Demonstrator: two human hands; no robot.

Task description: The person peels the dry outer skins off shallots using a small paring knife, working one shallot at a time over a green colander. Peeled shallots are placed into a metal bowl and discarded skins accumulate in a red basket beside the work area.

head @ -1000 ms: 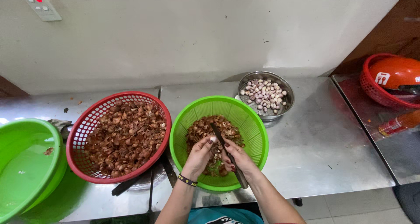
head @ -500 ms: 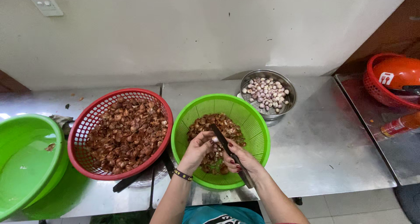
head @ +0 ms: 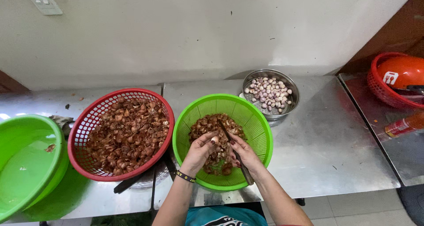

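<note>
Right now, at the steel counter (head: 327, 146):

Left hand (head: 201, 148): curled over the green basket (head: 260, 133), fingertips pinching a small pale shallot (head: 215, 140); a dark bracelet sits at the wrist.

Right hand (head: 245, 153): closed around a knife (head: 229, 142), its dark blade angled up toward the shallot, its handle running back under the palm.

Shallot position: held just above the heap of brown skins (head: 207, 124) inside the green basket, touching the left fingertips and very near the blade.

Cut risk: the blade points toward the left thumb and fingers; a slip on the smooth bulb could likely nick them.

Drop risk: the grip is only a fingertip pinch, so the bulb may fall into the skins and get lost among them.

Mixing risk: the steel bowl of peeled shallots (head: 270, 93) stands behind the basket, close to its rim; flying skin could land in it.

Neighbours: a red basket of skins (head: 126, 131) beside the green one, a green tub (head: 26, 159) further left.
</note>
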